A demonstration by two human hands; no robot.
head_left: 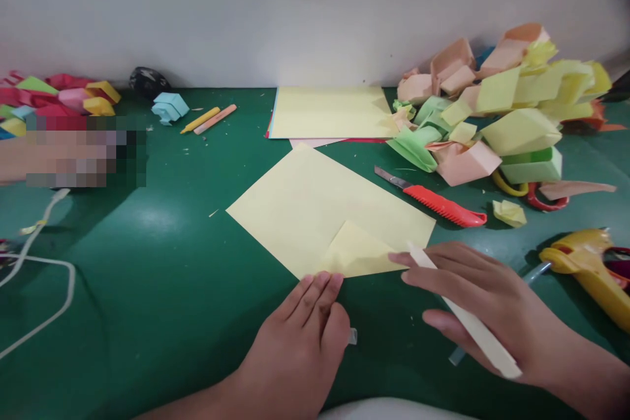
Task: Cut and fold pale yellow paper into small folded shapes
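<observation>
A pale yellow sheet of paper (295,203) lies turned cornerwise on the green table, its near right corner folded over into a small flap (361,252). The fingertips of my left hand (305,335) rest flat on the sheet's near edge, beside the fold. Between the fingers of my right hand (472,302) is a narrow off-white strip (467,321), slanting across the hand. My right fingertips touch or hover just over the right end of the folded edge; I cannot tell which. A small clear piece (353,336) shows by my left thumb.
A red utility knife (445,205) lies blade out beyond the sheet. At right are a yellow glue gun (575,252), scissors (546,197) and heaped folded paper pieces (522,92). A paper stack (335,111) sits against the wall. Another person's arm (12,157) and a white cable (71,289) are left.
</observation>
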